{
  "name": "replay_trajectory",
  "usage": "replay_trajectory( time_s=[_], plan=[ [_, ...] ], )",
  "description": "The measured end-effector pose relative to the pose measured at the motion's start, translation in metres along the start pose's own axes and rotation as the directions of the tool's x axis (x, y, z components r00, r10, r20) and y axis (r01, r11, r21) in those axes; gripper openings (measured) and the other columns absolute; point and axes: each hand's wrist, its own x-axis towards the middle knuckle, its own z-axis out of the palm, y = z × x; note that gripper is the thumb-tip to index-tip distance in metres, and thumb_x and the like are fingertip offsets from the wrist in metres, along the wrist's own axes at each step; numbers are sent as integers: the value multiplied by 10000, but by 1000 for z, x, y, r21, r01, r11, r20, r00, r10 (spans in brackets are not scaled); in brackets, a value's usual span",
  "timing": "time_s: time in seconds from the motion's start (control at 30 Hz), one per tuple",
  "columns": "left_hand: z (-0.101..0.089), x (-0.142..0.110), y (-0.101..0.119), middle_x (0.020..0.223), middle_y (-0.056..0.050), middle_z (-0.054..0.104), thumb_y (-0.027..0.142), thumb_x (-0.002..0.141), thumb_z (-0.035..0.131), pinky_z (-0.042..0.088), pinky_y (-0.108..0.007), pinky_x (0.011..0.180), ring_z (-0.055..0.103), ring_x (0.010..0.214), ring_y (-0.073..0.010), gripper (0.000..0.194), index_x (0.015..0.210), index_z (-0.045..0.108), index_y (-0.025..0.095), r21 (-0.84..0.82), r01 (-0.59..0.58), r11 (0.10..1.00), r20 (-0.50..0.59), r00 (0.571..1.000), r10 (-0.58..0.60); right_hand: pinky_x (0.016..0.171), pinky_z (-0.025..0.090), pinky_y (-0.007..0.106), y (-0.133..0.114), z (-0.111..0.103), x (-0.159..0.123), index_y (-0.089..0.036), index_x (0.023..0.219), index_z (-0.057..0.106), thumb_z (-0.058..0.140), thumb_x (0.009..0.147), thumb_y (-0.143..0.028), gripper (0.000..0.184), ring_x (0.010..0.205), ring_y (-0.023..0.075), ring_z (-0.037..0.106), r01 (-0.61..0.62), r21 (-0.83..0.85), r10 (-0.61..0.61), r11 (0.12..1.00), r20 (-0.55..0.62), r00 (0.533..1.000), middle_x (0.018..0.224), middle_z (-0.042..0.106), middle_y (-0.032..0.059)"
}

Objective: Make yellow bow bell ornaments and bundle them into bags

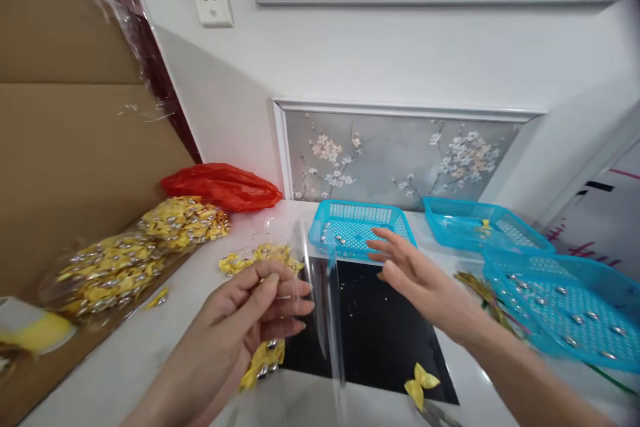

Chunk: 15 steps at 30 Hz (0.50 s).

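My left hand (pixel 245 317) pinches the edge of a clear plastic bag (pixel 325 307) between thumb and fingertips. The bag hangs in front of a black mat (pixel 385 327), and its far edges are hard to make out. My right hand (pixel 413 277) is empty, with fingers apart, above the mat's right side and close to a blue basket (pixel 400 227). Yellow bow pieces with silver beads (pixel 263 363) lie under my left hand, partly hidden by it. Behind that hand sits another yellow pile (pixel 275 255). A single yellow bow (pixel 421 383) rests at the mat's front edge, beside a blurred metal tool (pixel 436 415).
Filled bags of yellow pieces (pixel 115 270) lie at left by a cardboard sheet (pixel 65 133). A red plastic bag (pixel 220 187) is against the wall. At right stand a blue basket with silver beads (pixel 575 353) and another blue basket (pixel 505 240).
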Motion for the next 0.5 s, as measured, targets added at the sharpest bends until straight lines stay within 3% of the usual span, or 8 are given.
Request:
replay_trajectory(
  time_s=[0.07, 0.17, 0.23, 0.3, 0.33, 0.37, 0.43, 0.5],
  plan=[
    [-4, -5, 3, 840, -44, 781, 242, 849, 674, 626, -254, 610, 740, 729, -191, 64, 853, 726, 204, -60, -29, 998, -40, 999, 27, 998, 446, 435, 10, 23, 5, -342, 1387, 410, 627, 834, -636, 663, 1284, 251, 506, -156, 292, 147, 944, 51, 988, 1437, 495, 79],
    [-12, -9, 11, 912, -21, 784, 134, 911, 551, 625, -222, 639, 746, 806, -168, 199, 819, 711, 210, -155, -149, 977, -206, 972, 115, 902, 489, 433, 26, 48, -2, -258, 1264, 496, 599, 777, -743, 695, 1126, 268, 616, -420, 642, 326, 642, 266, 907, 1278, 606, 126],
    [-18, -11, 15, 947, -12, 782, 103, 929, 502, 623, -204, 665, 743, 847, -153, 258, 799, 701, 205, -181, -208, 961, -303, 942, 147, 852, 507, 421, 33, 66, -18, -200, 1154, 549, 592, 717, -805, 748, 1067, 279, 647, -529, 678, 339, 510, 406, 848, 1171, 656, 145],
    [-23, -12, 14, 958, -5, 782, 88, 933, 488, 619, -186, 672, 740, 868, -143, 277, 797, 700, 204, -194, -225, 955, -350, 925, 146, 823, 517, 393, 34, 85, -36, -177, 1107, 580, 645, 701, -773, 725, 1058, 274, 655, -570, 679, 308, 463, 480, 822, 1127, 681, 142],
    [-26, -13, 11, 960, -4, 782, 88, 932, 492, 619, -183, 675, 738, 885, -144, 276, 797, 702, 205, -202, -217, 955, -352, 926, 136, 813, 519, 372, 33, 94, -43, -180, 1108, 590, 688, 712, -716, 674, 1041, 257, 663, -546, 689, 286, 476, 466, 837, 1120, 690, 132],
    [-29, -14, 7, 956, -1, 782, 94, 929, 501, 620, -185, 682, 735, 907, -148, 269, 789, 701, 206, -212, -213, 954, -351, 927, 129, 793, 522, 352, 32, 102, -49, -184, 1101, 600, 705, 738, -660, 608, 1004, 238, 677, -490, 683, 265, 542, 414, 871, 1106, 701, 123],
    [-36, -18, -4, 937, 11, 782, 131, 921, 535, 626, -210, 715, 728, 951, -164, 238, 767, 696, 216, -231, -207, 951, -352, 929, 117, 723, 530, 324, 30, 114, -52, -179, 1033, 629, 664, 820, -576, 452, 880, 208, 705, -307, 572, 208, 760, 234, 950, 1031, 728, 119],
    [-48, -24, -19, 942, 25, 781, 183, 905, 577, 627, -252, 776, 715, 1002, -187, 190, 766, 697, 230, -230, -209, 950, -359, 926, 117, 633, 524, 311, 26, 118, -46, -163, 923, 656, 580, 896, -517, 363, 764, 203, 708, -126, 341, 106, 931, 77, 991, 900, 745, 119]
  ],
)
